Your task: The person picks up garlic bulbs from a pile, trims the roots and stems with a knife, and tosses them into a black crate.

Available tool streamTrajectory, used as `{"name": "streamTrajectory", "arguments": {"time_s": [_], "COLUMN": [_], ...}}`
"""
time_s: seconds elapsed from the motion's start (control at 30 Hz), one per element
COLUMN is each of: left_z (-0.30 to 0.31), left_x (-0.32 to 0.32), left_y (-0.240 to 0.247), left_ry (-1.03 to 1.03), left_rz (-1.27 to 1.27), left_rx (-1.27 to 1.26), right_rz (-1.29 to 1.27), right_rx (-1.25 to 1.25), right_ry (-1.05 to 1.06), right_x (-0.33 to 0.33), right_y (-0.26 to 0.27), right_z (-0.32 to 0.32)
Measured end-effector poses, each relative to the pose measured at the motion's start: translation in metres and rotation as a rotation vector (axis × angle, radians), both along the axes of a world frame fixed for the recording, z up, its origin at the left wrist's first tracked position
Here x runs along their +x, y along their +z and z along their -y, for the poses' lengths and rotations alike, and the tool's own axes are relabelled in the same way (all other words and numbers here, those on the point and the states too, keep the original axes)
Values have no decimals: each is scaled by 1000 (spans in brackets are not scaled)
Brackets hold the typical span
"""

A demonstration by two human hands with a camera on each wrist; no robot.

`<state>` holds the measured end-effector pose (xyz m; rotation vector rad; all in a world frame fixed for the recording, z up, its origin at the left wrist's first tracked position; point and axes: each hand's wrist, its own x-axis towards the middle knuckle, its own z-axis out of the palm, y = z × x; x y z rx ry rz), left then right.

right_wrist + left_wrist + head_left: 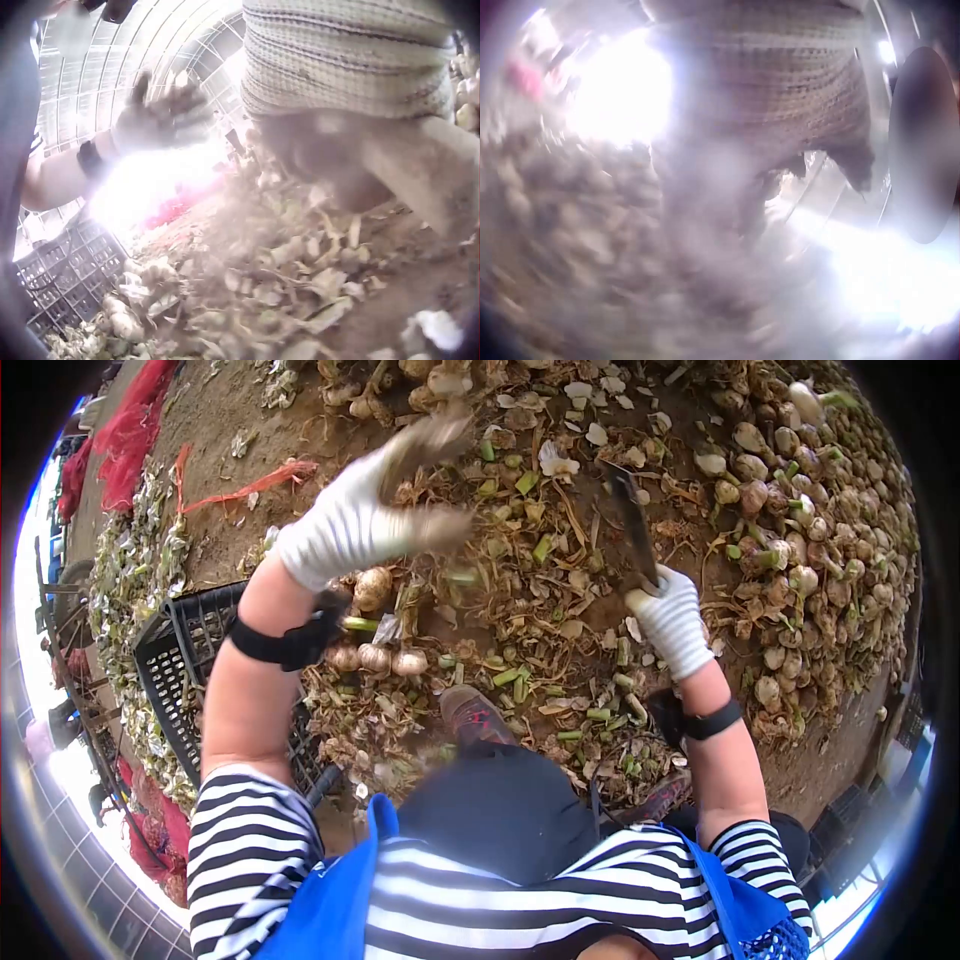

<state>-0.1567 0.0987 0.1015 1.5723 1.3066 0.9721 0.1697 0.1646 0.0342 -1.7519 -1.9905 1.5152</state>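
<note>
My left hand (350, 525), in a striped white knit glove, is raised over the trimmings with its fingers spread apart and nothing in it. Motion blurs its fingertips, and its glove (780, 90) is smeared in the left wrist view. My right hand (672, 622), gloved alike, grips a knife (632, 515) whose long dark blade points away from me. In the right wrist view, curled fingers (322, 150) wrap the tool. Below the left wrist, several garlic bulbs (374, 658) lie beside a black plastic crate (170, 680).
Cut stems and dry leaves (540, 580) cover the ground between the hands. A big heap of garlic (820, 560) rises at the right. Red netting (135, 430) and an orange strand (250, 485) lie at the upper left. My shoe (475, 712) stands among the trimmings.
</note>
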Motion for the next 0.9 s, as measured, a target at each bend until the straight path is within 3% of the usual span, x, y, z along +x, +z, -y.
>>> {"name": "streamTrajectory", "arguments": {"time_s": [0.03, 0.07, 0.13, 0.17, 0.23, 0.27, 0.37, 0.4, 0.47, 0.53, 0.57, 0.6, 0.67, 0.73, 0.8, 0.87, 0.9], "left_z": [17, 36, 87, 91, 93, 93, 85, 81, 65, 69, 71, 69, 62, 65, 66, 71, 77], "left_x": [-13, -25, -53, -53, -49, -43, -9, 11, 45, 52, 52, 58, 72, 82, 101, 104, 101], "left_y": [7, -15, -73, -76, -77, -81, -92, -68, -40, -60, -65, -63, -57, -59, -52, -58, -66], "left_ry": [-10, -190, -413, -409, -125, -136, 530, 461, 443, 242, 196, 191, 183, 193, 364, 398, 343], "left_rz": [-563, -1134, -1208, -1210, -1019, -1016, 853, 476, 580, 607, 516, 522, 261, 352, 578, 677, 843], "left_rx": [-274, -320, -557, -560, -563, -555, -532, -429, -513, -455, -600, -603, -630, -523, -298, -277, -415], "right_rz": [83, 35, 27, 52, 126, 44, 166, 138, 118, 100, 105, 107, 114, 116, 148, 117, 72], "right_rx": [-64, -108, -256, -226, -3, 43, 286, 413, 460, 518, 501, 483, 466, 453, 358, 397, 449], "right_ry": [5, -72, -332, -224, 34, 82, 342, 458, 602, 633, 628, 623, 646, 664, 730, 699, 650], "right_x": [18, 36, 30, 24, 11, 6, -29, -36, -49, -50, -50, -50, -51, -53, -57, -51, -46], "right_y": [-14, -35, -30, -27, -19, -20, 22, 30, 47, 40, 42, 44, 48, 53, 57, 40, 31], "right_z": [-5, -3, 9, 11, 10, 13, 17, 20, 25, 31, 32, 33, 34, 33, 32, 38, 40]}}
